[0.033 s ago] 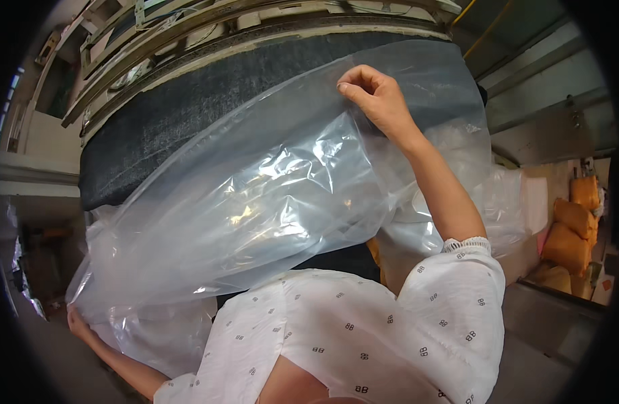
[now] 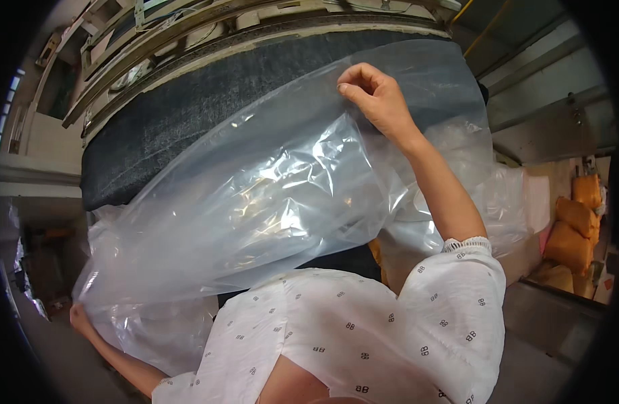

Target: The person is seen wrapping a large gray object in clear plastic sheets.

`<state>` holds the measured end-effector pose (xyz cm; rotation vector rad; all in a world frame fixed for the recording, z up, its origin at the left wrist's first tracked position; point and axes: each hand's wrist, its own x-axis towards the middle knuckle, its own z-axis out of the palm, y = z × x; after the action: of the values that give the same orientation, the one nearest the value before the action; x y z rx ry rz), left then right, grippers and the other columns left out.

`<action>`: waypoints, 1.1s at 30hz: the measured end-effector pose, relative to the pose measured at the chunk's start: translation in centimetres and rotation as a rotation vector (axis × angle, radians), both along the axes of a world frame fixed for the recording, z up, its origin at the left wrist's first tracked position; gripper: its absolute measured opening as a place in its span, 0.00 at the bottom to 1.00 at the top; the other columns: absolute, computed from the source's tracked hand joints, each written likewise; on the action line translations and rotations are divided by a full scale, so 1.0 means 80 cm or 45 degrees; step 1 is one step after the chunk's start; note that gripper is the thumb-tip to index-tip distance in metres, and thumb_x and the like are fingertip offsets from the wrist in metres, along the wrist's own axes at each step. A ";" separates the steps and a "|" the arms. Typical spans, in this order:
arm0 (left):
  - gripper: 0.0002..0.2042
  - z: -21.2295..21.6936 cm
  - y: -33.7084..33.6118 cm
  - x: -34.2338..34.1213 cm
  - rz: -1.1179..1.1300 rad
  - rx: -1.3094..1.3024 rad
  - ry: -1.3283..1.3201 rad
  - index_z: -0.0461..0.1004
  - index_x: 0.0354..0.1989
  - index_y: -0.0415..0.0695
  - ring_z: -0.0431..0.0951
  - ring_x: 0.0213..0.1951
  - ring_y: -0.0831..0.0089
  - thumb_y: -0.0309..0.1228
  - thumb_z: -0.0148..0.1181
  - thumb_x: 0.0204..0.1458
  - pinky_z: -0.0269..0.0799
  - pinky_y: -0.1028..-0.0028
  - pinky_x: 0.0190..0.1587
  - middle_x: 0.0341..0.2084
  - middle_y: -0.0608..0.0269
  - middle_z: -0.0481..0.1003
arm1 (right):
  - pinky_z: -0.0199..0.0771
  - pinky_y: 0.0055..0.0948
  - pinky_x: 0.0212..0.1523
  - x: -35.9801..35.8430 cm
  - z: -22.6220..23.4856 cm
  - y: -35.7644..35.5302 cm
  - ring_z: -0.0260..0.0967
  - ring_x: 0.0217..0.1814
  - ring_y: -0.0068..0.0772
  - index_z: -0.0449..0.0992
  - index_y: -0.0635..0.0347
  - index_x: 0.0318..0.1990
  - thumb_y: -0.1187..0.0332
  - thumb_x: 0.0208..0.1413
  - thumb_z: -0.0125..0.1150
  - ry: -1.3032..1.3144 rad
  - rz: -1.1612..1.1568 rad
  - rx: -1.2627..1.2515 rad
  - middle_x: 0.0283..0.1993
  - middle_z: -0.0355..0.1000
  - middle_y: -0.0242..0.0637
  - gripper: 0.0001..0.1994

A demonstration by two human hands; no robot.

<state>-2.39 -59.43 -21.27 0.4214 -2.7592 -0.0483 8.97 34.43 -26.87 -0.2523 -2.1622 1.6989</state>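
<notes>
While the right grip (image 2: 380, 101) bends over the upper part of a wide sheet of clear, glossy plastic film (image 2: 255, 195), its thumb and forefinger meet at their tips, pinched together on the film. The left grip (image 2: 79, 316), small near the edge of the view, is clamped on the sheet's lower left corner, its fingers partly hidden. Between the two grips the sheet runs slantwise, creased and bright with reflections just below the right grip, smoother and drawn to a point at the left one. Left of the right grip and well above the left one, a black, worn, flat-topped bench (image 2: 188, 128) shows bare beyond the sheet's edge. Further beyond the right grip stands a long, pale, slatted frame (image 2: 255, 25); to the right of that frame hangs a thin yellow cable (image 2: 483, 32). Well to the right of the right grip lie stacked orange bundles (image 2: 570, 236). Below the right grip, between the forearms, is the person's loose white shirt (image 2: 350, 310) with small dark printed marks, its gathered cuff around the right forearm.
</notes>
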 end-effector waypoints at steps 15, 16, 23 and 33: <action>0.11 0.031 0.958 -0.006 -2.080 0.545 -0.198 0.75 0.40 0.43 0.72 0.27 0.67 0.30 0.58 0.48 0.67 0.71 0.30 0.35 0.63 0.73 | 0.59 0.12 0.31 0.030 0.009 -0.010 0.58 0.29 0.10 0.68 0.64 0.48 0.76 0.50 0.52 0.018 0.014 -0.032 0.27 0.64 0.22 0.16; 0.10 0.024 0.985 -0.005 -2.134 0.587 -0.170 0.76 0.38 0.43 0.72 0.26 0.67 0.29 0.59 0.46 0.67 0.71 0.31 0.32 0.62 0.73 | 0.59 0.14 0.28 0.031 0.006 -0.012 0.55 0.24 0.11 0.70 0.64 0.46 0.75 0.48 0.55 0.077 -0.037 -0.083 0.23 0.63 0.23 0.15; 0.09 0.008 1.036 -0.039 -2.301 0.785 -0.790 0.77 0.36 0.40 0.72 0.33 0.79 0.28 0.62 0.47 0.70 0.78 0.36 0.29 0.67 0.71 | 0.59 0.14 0.27 0.045 0.015 -0.005 0.54 0.24 0.10 0.69 0.63 0.48 0.76 0.48 0.54 -0.003 -0.030 -0.171 0.24 0.63 0.22 0.17; 0.08 -0.047 1.043 -0.025 -2.206 1.505 -0.718 0.78 0.33 0.40 0.73 0.35 0.76 0.29 0.63 0.45 0.68 0.79 0.39 0.31 0.66 0.74 | 0.54 0.12 0.26 0.057 0.029 0.020 0.56 0.27 0.12 0.67 0.59 0.54 0.71 0.50 0.55 -0.129 0.216 -1.039 0.27 0.65 0.23 0.21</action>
<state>-4.41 24.01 -25.01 -1.9570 -2.1803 -2.0884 13.51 36.01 -24.59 -0.3752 -1.4608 2.6424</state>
